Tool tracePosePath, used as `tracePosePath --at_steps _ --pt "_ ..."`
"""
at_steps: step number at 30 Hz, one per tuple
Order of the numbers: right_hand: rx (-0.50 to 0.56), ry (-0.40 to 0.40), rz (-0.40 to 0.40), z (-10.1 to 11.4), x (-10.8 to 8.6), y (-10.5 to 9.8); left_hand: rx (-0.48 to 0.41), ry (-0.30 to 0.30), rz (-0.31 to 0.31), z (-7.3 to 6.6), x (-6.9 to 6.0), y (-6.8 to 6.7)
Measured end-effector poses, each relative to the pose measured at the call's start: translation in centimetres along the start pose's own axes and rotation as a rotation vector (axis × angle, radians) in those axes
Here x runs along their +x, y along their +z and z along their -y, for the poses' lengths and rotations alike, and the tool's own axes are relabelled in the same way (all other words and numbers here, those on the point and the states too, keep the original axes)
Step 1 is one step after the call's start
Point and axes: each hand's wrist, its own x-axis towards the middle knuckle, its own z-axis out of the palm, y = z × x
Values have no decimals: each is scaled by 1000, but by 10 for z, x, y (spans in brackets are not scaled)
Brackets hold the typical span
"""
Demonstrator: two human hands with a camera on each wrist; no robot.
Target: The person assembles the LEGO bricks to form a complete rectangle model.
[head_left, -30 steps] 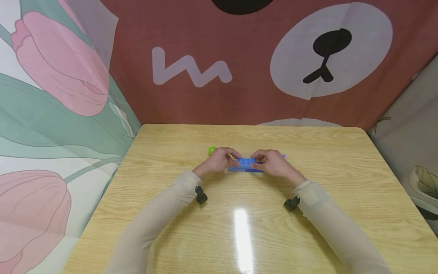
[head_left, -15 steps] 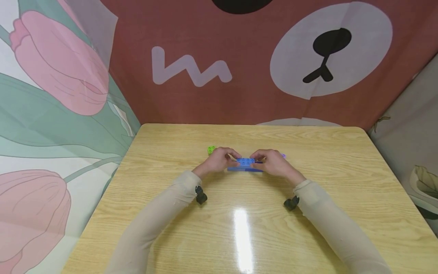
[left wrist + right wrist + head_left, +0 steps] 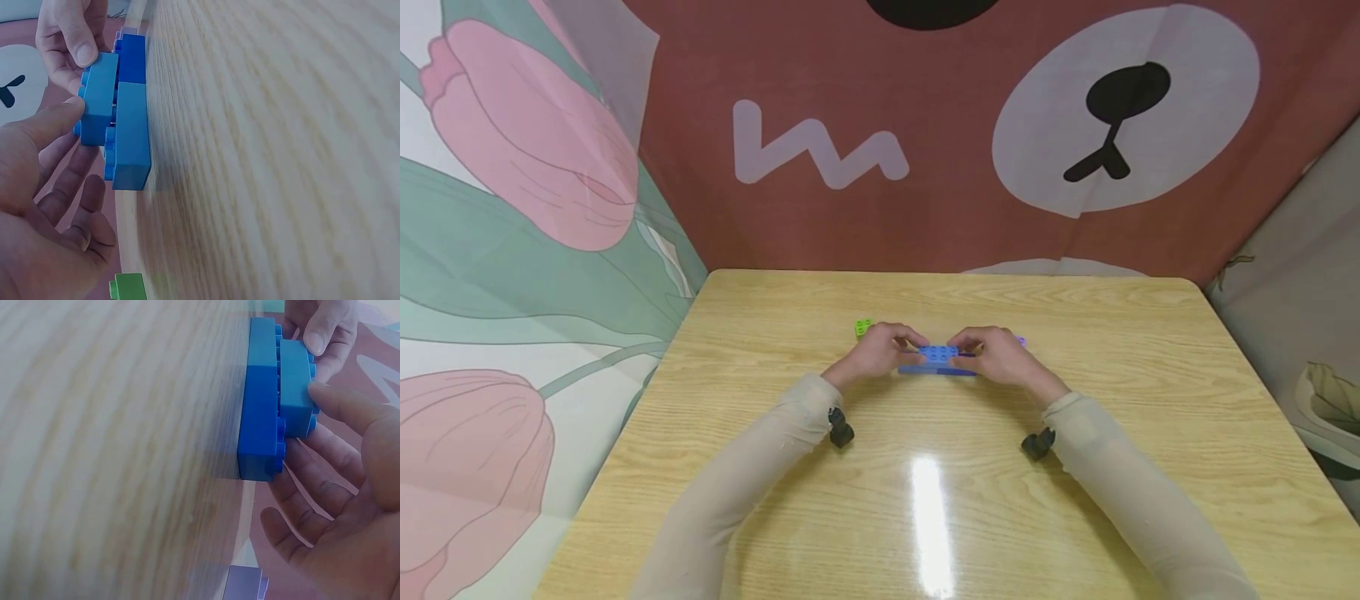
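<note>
A light blue toy building brick [image 3: 938,354] lies across two bricks set end to end on the table. The lower left one is a light blue brick [image 3: 132,134]; the lower right one is a dark blue brick [image 3: 259,419]. Studs show in a thin gap under the top brick in both wrist views. My left hand [image 3: 880,350] pinches the top brick's left end between thumb and fingers. At its right end, my right hand [image 3: 996,357] grips it the same way. Some fingertips are hidden behind the brick.
A green brick [image 3: 863,327] stands behind my left hand. Partly hidden beyond my right hand is a purple brick [image 3: 244,582]. The wooden table [image 3: 820,517] meets a printed cloth [image 3: 850,225] at its back edge.
</note>
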Motion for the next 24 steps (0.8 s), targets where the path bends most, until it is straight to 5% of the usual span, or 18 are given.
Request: tracePosePath --at_steps 24 --pt "18 8 13 2 2 -1 -7 -32 31 1 0 0"
